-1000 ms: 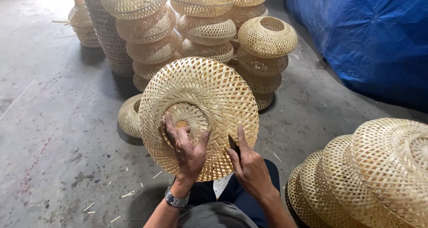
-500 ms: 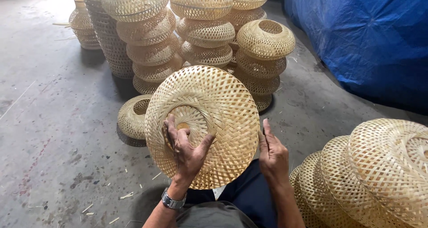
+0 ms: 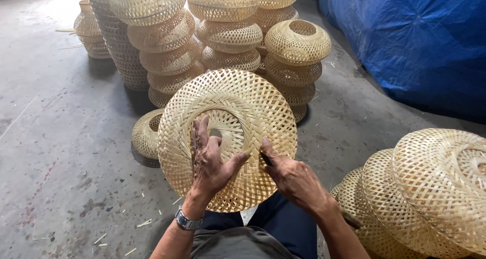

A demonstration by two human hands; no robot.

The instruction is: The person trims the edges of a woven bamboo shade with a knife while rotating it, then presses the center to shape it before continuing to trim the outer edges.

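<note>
A round woven bamboo shade [image 3: 228, 137] with a central hole stands tilted on my lap, facing me. My left hand [image 3: 210, 163] lies spread flat on its lower left face, fingers reaching toward the hole, a watch on the wrist. My right hand [image 3: 291, 178] presses against the shade's lower right part with the thumb on the weave; a small dark tool shows under the thumb, and I cannot tell how it is held.
Tall stacks of woven shades [image 3: 228, 31] stand ahead on the concrete floor, one small shade [image 3: 147, 135] lying just behind mine. More flat shades [image 3: 435, 188] are piled at my right. A blue tarp [image 3: 415, 41] covers the far right.
The shade has shifted slightly. My right hand moved from the shade's right rim back onto its lower face. The left hand stayed spread on the weave.
</note>
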